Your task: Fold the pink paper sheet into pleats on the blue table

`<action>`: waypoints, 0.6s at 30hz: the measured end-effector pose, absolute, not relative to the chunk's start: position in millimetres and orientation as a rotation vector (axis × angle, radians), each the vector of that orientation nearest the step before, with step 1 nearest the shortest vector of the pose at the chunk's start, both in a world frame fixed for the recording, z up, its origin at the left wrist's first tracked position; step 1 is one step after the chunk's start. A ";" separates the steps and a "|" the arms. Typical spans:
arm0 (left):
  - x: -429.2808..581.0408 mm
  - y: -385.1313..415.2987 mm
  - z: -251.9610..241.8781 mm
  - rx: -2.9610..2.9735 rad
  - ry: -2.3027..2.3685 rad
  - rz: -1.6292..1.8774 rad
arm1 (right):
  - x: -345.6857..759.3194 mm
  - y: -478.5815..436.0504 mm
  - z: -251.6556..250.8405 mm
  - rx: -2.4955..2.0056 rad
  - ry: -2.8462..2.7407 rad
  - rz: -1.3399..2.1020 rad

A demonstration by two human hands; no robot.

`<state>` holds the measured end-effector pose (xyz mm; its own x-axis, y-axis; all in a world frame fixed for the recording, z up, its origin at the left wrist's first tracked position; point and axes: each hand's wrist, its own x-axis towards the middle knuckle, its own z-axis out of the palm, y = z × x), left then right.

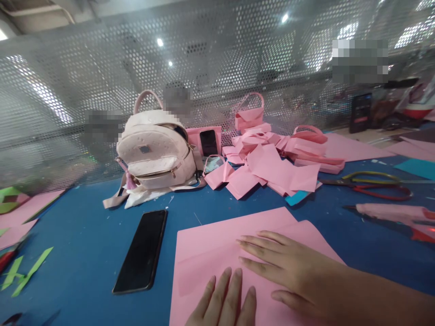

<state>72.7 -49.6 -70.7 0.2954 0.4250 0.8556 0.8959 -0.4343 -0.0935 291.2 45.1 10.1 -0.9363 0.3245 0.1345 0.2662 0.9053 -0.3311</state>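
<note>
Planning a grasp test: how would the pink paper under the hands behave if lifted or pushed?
Probably light and likely to droop: the pink paper looks thin and wide. Layers might separate, since its far edge looks stepped. Pushed, it may slide, lying flat on the blue table.

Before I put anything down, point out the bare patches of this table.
The widest bare patch of blue tabletop lies between the nearer phone and the green strips. A smaller one lies between the glue gun and the right forearm. Crowding is worst beyond the pink sheets, where the backpack and heaped pink pieces sit.
</note>
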 end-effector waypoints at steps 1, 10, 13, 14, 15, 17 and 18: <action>74.2 -48.0 -71.7 -1.969 -1.171 -1.094 | 290.7 44.7 9.6 -0.445 -2.890 0.409; 70.4 -45.3 -67.8 -2.021 -1.102 -1.040 | 281.4 39.8 12.9 -0.306 -2.953 -0.151; 70.4 -45.2 -68.3 -2.024 -1.103 -1.028 | 281.5 39.3 15.6 -0.271 -2.975 -0.200; 70.7 -45.2 -67.8 -2.023 -1.102 -1.026 | 281.6 39.0 15.4 -0.275 -2.960 -0.215; 71.0 -45.1 -66.9 -2.022 -1.105 -1.023 | 281.7 38.6 14.6 -0.282 -2.933 -0.227; 72.1 -44.9 -64.2 -2.010 -1.106 -1.030 | 281.6 37.5 11.6 -0.294 -2.858 -0.232; 72.9 -44.8 -62.8 -2.006 -1.110 -1.031 | 281.4 37.0 10.0 -0.304 -2.816 -0.226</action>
<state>72.9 -44.8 -62.8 0.3428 0.3966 0.8516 0.8783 -0.4570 -0.1408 281.4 37.0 10.0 -0.9329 0.1836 0.3098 0.2306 0.9654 0.1222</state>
